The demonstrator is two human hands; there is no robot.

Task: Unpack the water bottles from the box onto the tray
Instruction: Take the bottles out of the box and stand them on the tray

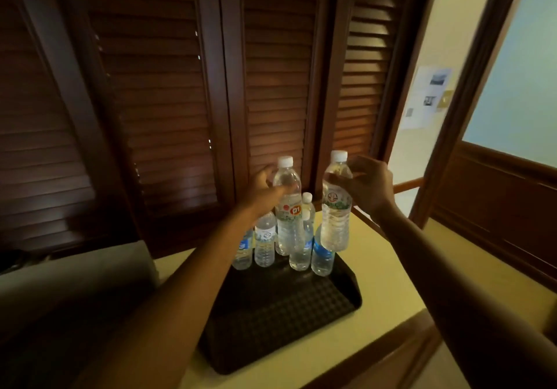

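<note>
A dark textured tray (280, 313) lies on a pale table. Several small clear water bottles (265, 241) stand at its far end. My left hand (265, 189) grips the shoulder of a tall clear bottle (287, 207) with a white cap and a red-and-green label, held among the small ones. My right hand (367, 183) pinches the upper part of a second tall bottle (335, 207), which hangs above the tray's far right. The box (75, 280) shows as a grey flap at the left.
Dark louvred wooden doors (168, 102) rise right behind the table (385, 292). A doorway and a wall with papers (425, 99) open to the right. The table's wooden edge (391, 355) runs along the near side.
</note>
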